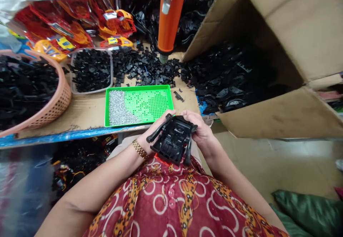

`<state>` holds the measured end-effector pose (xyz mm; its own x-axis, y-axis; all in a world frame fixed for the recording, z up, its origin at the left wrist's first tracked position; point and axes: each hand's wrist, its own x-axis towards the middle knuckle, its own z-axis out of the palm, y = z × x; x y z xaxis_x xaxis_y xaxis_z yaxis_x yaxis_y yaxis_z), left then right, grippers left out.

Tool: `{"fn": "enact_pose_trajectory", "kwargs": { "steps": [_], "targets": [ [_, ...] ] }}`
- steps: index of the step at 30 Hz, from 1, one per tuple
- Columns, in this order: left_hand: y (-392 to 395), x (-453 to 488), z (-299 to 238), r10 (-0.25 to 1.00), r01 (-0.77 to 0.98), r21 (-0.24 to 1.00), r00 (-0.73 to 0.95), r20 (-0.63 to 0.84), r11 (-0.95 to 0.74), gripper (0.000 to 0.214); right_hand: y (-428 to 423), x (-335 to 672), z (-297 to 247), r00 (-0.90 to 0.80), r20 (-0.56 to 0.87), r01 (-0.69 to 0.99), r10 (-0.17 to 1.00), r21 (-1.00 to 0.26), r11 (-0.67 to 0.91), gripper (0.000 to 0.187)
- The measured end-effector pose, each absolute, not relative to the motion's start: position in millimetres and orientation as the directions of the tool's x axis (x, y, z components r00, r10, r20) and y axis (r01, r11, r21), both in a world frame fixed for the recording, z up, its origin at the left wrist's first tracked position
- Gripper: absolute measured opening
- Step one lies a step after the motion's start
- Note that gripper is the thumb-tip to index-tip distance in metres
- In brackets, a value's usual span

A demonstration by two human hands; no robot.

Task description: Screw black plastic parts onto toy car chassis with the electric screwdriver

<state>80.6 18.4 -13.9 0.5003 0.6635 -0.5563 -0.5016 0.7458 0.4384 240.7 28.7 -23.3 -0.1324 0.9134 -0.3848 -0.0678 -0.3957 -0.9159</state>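
Note:
Close to my body I hold a black plastic toy car chassis (173, 139), its inner side facing up and a bit of red showing under its lower edge. My left hand (155, 129) grips its left side, the fingers partly hidden behind it. At the upper right corner, my right hand (199, 129) has its fingers closed on the edge. Just beyond my hands lies a green tray (139, 87) with small silver screws (120, 108) heaped in its left part. Above it hangs an orange power screwdriver (171, 19), bit pointing down, touched by neither hand.
Small black plastic parts (150, 67) lie loose behind the tray. A clear container (92, 71) and a pink basket (60, 94) hold more at left. Orange car bodies (118, 23) pile up behind. A cardboard box (278, 119) with black parts stands at right.

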Motion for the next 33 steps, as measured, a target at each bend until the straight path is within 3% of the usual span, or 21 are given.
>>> {"fn": "enact_pose_trajectory", "kwargs": {
  "steps": [2,7,10,13,15,17,20,22,26,28,30,33],
  "targets": [
    [22,80,-13,0.659,-0.442,0.489,0.519,-0.544,0.752,0.040,30,238,-17,-0.125,-0.337,-0.057,0.933,-0.937,-0.346,0.023],
    [18,61,4,0.785,-0.349,0.720,0.433,-0.444,0.600,0.039,30,225,-1,-0.243,-0.041,0.037,0.969,-0.999,-0.033,0.020],
    [8,42,12,0.873,-0.292,0.832,0.289,-0.393,0.471,0.039,38,219,2,-0.296,0.091,0.088,0.951,-0.989,0.122,0.015],
    [-1,25,9,0.900,-0.320,0.843,0.194,-0.389,0.433,0.043,72,222,10,-0.174,0.268,0.155,0.948,-0.943,0.295,0.018],
    [-7,16,4,0.897,-0.359,0.823,0.156,-0.413,0.441,0.047,113,224,22,-0.048,0.418,0.231,0.907,-0.879,0.417,0.030],
    [-13,11,1,0.901,-0.415,0.806,0.098,-0.422,0.423,0.049,160,221,37,-0.023,0.555,0.274,0.831,-0.796,0.539,0.054],
    [-18,7,-2,0.888,-0.479,0.768,0.060,-0.455,0.425,0.045,227,201,57,-0.101,0.590,0.276,0.801,-0.757,0.592,0.097],
    [-20,5,-4,0.888,-0.503,0.761,0.028,-0.459,0.409,0.042,255,185,61,-0.170,0.555,0.246,0.814,-0.776,0.580,0.111],
    [-22,-3,-7,0.884,-0.540,0.754,-0.039,-0.466,0.374,0.038,260,169,51,-0.160,0.578,0.139,0.800,-0.789,0.598,0.101],
    [-22,-9,-8,0.876,-0.554,0.746,-0.061,-0.478,0.369,0.037,247,172,46,-0.054,0.619,0.180,0.784,-0.766,0.617,0.089],
    [-22,-13,-8,0.867,-0.560,0.740,-0.073,-0.493,0.373,0.037,234,176,47,-0.003,0.644,0.208,0.765,-0.748,0.630,0.090],
    [-22,-15,-7,0.852,-0.559,0.732,-0.083,-0.517,0.390,0.037,224,172,65,-0.060,0.644,0.108,0.763,-0.756,0.646,0.085]
  ]
}}
